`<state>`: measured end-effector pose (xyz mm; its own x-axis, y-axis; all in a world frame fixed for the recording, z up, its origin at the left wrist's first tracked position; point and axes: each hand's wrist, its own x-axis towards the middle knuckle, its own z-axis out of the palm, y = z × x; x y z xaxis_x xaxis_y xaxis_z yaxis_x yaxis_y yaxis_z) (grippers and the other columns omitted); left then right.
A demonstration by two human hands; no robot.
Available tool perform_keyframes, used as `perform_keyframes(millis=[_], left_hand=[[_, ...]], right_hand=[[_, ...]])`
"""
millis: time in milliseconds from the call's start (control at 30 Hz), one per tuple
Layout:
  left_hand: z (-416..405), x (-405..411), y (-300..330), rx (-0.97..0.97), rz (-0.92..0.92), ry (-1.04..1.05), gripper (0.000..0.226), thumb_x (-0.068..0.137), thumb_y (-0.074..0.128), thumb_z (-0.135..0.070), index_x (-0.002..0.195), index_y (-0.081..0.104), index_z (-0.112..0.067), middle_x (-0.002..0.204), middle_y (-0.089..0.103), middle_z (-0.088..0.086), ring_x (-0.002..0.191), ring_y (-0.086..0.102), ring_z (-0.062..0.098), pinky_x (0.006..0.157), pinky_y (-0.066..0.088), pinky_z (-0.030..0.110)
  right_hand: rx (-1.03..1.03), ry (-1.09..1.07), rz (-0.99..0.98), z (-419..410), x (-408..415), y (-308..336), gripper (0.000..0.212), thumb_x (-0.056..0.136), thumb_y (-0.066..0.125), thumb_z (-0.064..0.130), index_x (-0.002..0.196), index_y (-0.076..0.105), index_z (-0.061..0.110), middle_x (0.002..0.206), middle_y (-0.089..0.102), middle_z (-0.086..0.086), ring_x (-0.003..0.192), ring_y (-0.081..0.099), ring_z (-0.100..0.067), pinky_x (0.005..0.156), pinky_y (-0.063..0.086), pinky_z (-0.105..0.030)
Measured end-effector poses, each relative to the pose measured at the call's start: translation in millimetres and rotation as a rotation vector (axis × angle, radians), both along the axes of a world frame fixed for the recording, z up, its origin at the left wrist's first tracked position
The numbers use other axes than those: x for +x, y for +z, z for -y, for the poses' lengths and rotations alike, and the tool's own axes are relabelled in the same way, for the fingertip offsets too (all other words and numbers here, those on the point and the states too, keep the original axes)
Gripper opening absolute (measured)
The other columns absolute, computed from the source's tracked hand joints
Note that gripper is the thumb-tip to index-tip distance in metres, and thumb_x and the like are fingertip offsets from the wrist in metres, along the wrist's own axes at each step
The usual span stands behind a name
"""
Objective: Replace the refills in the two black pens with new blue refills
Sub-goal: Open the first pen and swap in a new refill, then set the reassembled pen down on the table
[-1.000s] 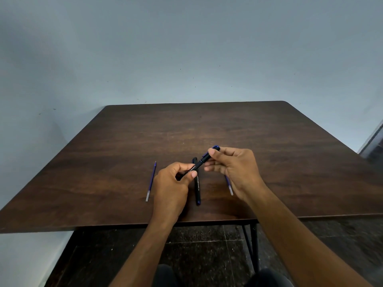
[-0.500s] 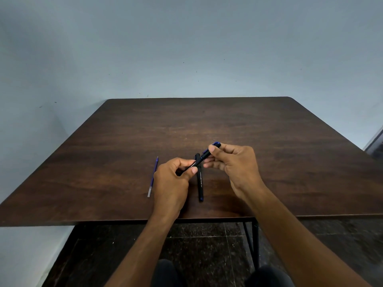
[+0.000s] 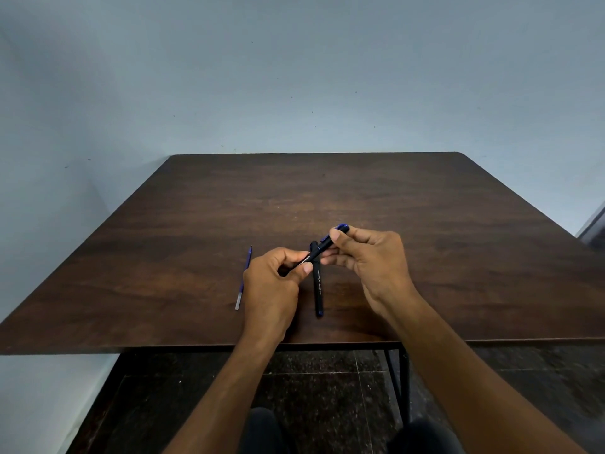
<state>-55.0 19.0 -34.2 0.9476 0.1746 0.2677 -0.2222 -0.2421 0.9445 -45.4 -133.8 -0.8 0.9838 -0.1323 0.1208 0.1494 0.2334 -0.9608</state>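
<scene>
Both hands hold one black pen (image 3: 317, 251) tilted above the table. My left hand (image 3: 273, 283) grips its lower barrel end, and my right hand (image 3: 370, 260) pinches its upper end by the blue cap. A second black pen (image 3: 317, 286) lies flat on the table between my hands, pointing toward me. One blue refill (image 3: 244, 277) with a pale end lies on the table to the left of my left hand. The refill seen earlier under my right hand is hidden now.
The dark wooden table (image 3: 425, 224) stands against a pale blue wall. Its front edge runs just below my wrists, with black metal legs (image 3: 396, 381) and a dark tiled floor beneath. My knees show at the bottom.
The view tilted up slightly, so the table sits lower in the frame. Both hands keep their hold on the tilted pen, and the refill by my right hand has gone out of sight.
</scene>
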Motion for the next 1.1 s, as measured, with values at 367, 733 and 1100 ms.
perform_keyframes(millis=[367,733,1100], left_hand=[[0.8,-1.1,-3.0,0.031,0.005,0.023,0.017,0.083,0.080,-0.013,0.090,0.079,-0.028,0.087,0.077,-0.020,0.085,0.069,-0.005,0.081,0.054,0.026],[2.8,-2.4,-3.0,0.027,0.059,0.016,0.014,0.084,0.080,-0.021,0.094,0.079,-0.030,0.085,0.077,-0.022,0.084,0.071,-0.005,0.074,0.055,0.017],[10.1,-13.4,10.8,0.119,0.071,0.017,0.012,0.089,0.073,-0.038,0.095,0.079,-0.029,0.081,0.075,-0.025,0.081,0.068,-0.012,0.068,0.047,0.003]], right_hand=[[0.035,0.001,-0.056,-0.4,-0.9,-3.2,0.015,0.093,0.070,0.006,0.085,0.075,-0.006,0.079,0.075,-0.022,0.071,0.073,-0.033,0.071,0.063,-0.036],[-0.044,-0.026,-0.156,-19.4,-5.2,-3.8,0.013,0.082,0.081,0.004,0.085,0.075,-0.007,0.069,0.074,-0.020,0.060,0.066,-0.023,0.054,0.055,-0.025],[-0.230,-0.177,-0.232,24.6,-2.8,27.1,0.015,0.085,0.072,0.008,0.081,0.075,-0.007,0.063,0.061,-0.009,0.053,0.054,-0.016,0.045,0.046,-0.026]])
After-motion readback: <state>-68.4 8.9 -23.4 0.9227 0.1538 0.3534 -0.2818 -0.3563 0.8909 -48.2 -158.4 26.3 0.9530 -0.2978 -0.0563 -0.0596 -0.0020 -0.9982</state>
